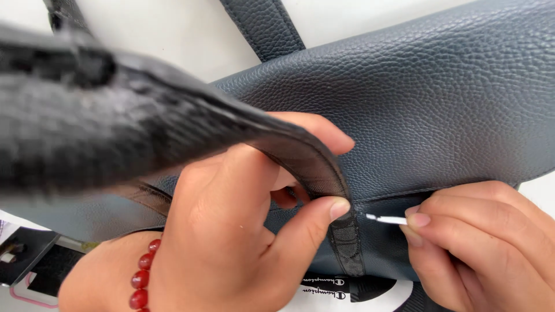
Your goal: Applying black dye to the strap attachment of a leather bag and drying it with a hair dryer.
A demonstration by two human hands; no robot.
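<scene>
- Blurred near the camera, the black strap (87,127) arches over the left hand (231,231), which pinches it where it meets the dark leather bag (439,104).
- Right hand (485,248), just beside, grips a thin white stick (386,219).
- Better to hold the strap pulled tight and touch only the seam with the tip.

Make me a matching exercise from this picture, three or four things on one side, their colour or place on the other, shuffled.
Things:
1. bag
2. bracelet
3. stick
4. strap

Descriptions:
A. red beads on the wrist
B. white, pinched by the right hand
C. dark pebbled leather, lying flat
D. bent over the left hand

Pairs: 1-C, 2-A, 3-B, 4-D
</scene>
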